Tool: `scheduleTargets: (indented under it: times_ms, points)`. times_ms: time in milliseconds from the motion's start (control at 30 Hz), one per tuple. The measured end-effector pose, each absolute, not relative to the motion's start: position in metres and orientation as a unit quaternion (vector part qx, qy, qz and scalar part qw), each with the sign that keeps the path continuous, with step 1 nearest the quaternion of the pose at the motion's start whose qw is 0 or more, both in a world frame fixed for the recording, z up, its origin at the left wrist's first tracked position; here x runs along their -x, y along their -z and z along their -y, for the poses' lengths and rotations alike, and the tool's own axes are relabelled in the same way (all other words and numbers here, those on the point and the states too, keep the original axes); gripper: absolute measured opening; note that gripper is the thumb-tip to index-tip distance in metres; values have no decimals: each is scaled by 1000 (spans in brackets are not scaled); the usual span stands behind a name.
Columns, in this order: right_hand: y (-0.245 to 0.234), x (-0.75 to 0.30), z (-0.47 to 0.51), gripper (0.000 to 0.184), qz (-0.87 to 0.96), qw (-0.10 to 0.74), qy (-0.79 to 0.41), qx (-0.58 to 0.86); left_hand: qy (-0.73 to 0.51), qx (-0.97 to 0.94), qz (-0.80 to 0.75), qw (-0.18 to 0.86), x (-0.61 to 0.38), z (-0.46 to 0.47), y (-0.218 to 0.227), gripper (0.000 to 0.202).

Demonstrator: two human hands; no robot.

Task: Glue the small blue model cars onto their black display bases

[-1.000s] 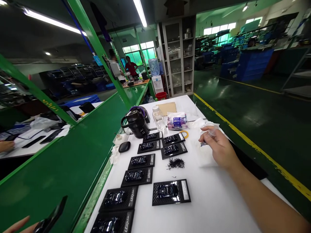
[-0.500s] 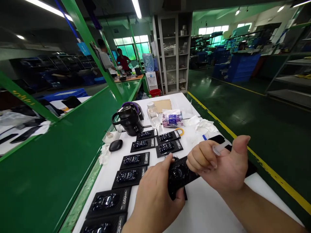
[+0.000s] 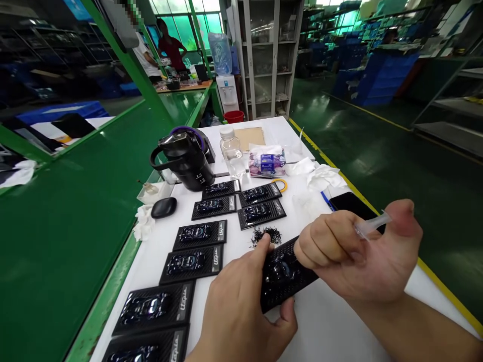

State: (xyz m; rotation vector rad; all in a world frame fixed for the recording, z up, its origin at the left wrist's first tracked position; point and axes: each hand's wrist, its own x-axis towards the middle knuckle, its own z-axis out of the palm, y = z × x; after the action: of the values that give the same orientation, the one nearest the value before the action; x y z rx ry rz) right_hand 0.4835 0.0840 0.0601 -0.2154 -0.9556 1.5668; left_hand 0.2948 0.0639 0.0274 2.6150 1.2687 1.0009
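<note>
Flowing white script that looks like "Utopia" runs along the right-end strips of several plates (image 3: 191, 262) lying on the white table (image 3: 320, 327). Six of these follow the table's left edge, and two more lie beside the far ones. The tissue pack (image 3: 267, 162), toward the far edge, has a blue label starting with "B", the rest too small to read. Marks on the black mug (image 3: 188, 166) are likewise illegible.

A second ago the hands were well apart, the left out beyond the table's left edge and the right near its right edge; now they meet above the near part. Since half a second ago, the view has tipped down and more of the black shreds (image 3: 267, 235) shows beyond the left hand (image 3: 241, 306).

That hand grips a black plate (image 3: 283, 274) between thumb and fingers, tilted and lifted above the surface. The right hand (image 3: 358, 254) is closed around a clear plastic tube (image 3: 373, 224), thumb at its outer end, knuckles against the black plate's right part. Whether the tube touches the plate is hidden.

The black plate has a woven-looking texture and carries a glossy, rounded dark toy car. A clear bottle (image 3: 232, 156) with a white cap stands near the mug.
</note>
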Motion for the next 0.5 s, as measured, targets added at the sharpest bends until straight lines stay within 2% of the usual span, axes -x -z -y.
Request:
scheduleTargets:
  times_ms: [500]
  points:
    - [-62,-482,-84,65,449,573,-677,106,-318,-838,-439,66,-295,-61,-30,75]
